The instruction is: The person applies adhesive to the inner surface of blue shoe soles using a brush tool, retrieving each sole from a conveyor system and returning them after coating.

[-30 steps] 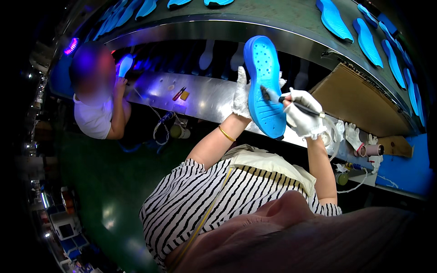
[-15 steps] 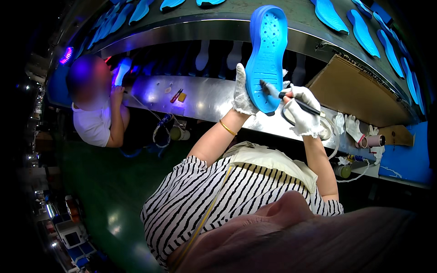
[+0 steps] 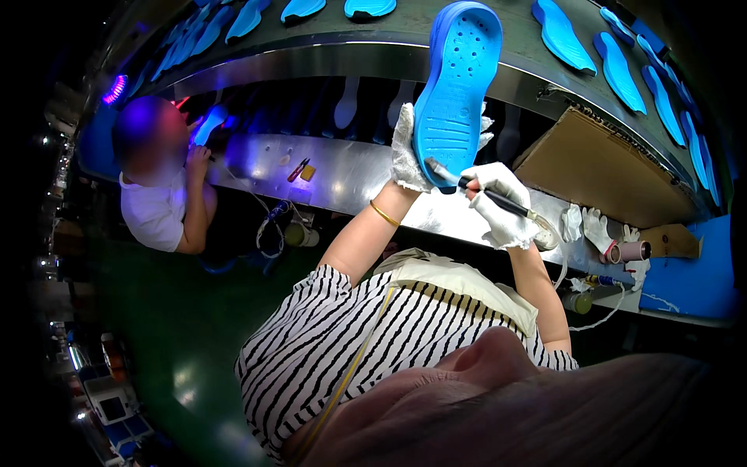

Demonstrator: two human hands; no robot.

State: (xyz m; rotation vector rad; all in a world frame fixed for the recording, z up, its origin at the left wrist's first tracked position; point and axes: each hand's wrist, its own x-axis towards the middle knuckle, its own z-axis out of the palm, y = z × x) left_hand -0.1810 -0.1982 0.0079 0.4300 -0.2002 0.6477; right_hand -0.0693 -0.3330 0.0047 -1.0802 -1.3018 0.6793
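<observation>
In my gloved left hand point(image 3: 406, 156) is a blue shoe sole point(image 3: 457, 101), tilted up with its inner face toward me; the thumb lies along its left edge and fingertips show past the right edge. My right hand, in a white glove with bare fingertips point(image 3: 502, 204), grips a brush point(image 3: 506, 202) with a dark handle. The bristle end touches the sole near its lower end. Part of the left hand is hidden behind the sole.
More blue soles point(image 3: 562, 35) lie on a dark conveyor belt point(image 3: 498, 58) ahead. A cardboard sheet point(image 3: 611, 167) leans at right, near spare gloves point(image 3: 597, 229) and a pink spool point(image 3: 634, 251). Red-handled pliers point(image 3: 297, 170) lie on the metal bench point(image 3: 342, 175). Another person point(image 3: 159, 187) works at left.
The brush tip has moved left and down, from the sole's inner area to its lower left edge. The sole has turned slightly, and my right hand has shifted lower.
</observation>
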